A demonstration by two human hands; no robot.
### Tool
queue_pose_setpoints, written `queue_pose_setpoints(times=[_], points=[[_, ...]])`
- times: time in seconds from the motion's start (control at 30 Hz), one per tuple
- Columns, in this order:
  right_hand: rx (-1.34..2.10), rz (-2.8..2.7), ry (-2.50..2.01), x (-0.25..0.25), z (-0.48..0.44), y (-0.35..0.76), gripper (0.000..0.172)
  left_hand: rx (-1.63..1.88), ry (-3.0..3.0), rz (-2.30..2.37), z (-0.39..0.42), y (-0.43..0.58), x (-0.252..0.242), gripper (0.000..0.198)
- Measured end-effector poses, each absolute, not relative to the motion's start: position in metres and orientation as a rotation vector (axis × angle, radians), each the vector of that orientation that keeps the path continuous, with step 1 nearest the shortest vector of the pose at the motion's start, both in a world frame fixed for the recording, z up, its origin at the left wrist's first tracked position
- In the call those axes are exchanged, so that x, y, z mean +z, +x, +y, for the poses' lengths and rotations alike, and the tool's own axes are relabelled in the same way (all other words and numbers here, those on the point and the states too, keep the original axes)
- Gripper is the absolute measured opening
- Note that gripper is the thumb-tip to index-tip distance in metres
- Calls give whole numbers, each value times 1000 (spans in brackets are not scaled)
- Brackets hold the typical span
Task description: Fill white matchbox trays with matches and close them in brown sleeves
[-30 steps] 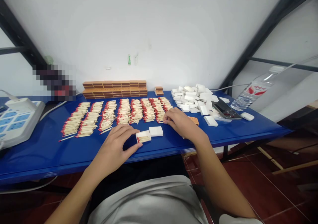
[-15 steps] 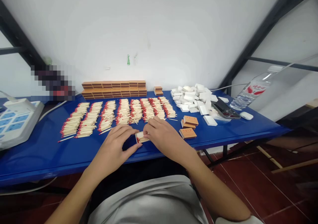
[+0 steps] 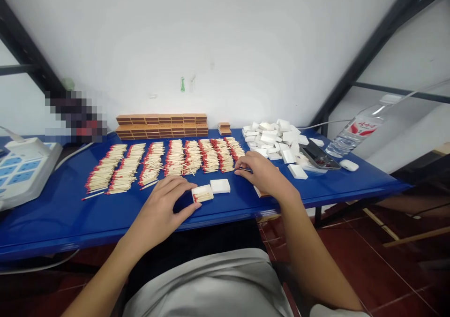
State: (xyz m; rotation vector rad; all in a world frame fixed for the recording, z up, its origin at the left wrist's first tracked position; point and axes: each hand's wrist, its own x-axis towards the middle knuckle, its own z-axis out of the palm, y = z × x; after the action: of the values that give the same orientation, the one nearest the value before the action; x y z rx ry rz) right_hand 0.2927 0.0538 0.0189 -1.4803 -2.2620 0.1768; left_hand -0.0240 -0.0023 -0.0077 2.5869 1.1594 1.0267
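Note:
My left hand (image 3: 172,200) grips the left end of a small white matchbox tray (image 3: 203,190) between thumb and fingers. Several red-headed matches (image 3: 203,197) lie inside the tray. Just right of it sits an empty white tray (image 3: 220,186). My right hand (image 3: 258,174) is at the right end of the match piles, its thumb and fingertips pinched at a single match (image 3: 236,169), most of which the fingers hide. Orange matchboxes (image 3: 260,192) lie partly covered beneath this hand. Beyond both hands, match piles (image 3: 175,157) run in rows, red heads to the left.
Orange matchboxes (image 3: 161,125) are stacked along the wall, with a small stack (image 3: 224,128) to their right. White trays (image 3: 272,139) form a heap at the right, near a phone (image 3: 319,155), a white case (image 3: 349,165) and a tilted water bottle (image 3: 362,127). A power strip (image 3: 30,171) stands left.
My right hand has left the tray and moved right to the loose match. The empty tray and the matches in the held tray are now uncovered. My left hand stays put.

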Motion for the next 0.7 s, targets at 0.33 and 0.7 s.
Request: queue_pose_setpoints(times=[0.33, 0.7], points=[[239, -2286, -1376, 15, 58, 287, 14, 1026, 2597, 1164, -2, -25, -8, 27], [263, -2286, -1344, 17, 54, 285, 11, 1033, 2590, 1154, -3, -24, -7, 27]])
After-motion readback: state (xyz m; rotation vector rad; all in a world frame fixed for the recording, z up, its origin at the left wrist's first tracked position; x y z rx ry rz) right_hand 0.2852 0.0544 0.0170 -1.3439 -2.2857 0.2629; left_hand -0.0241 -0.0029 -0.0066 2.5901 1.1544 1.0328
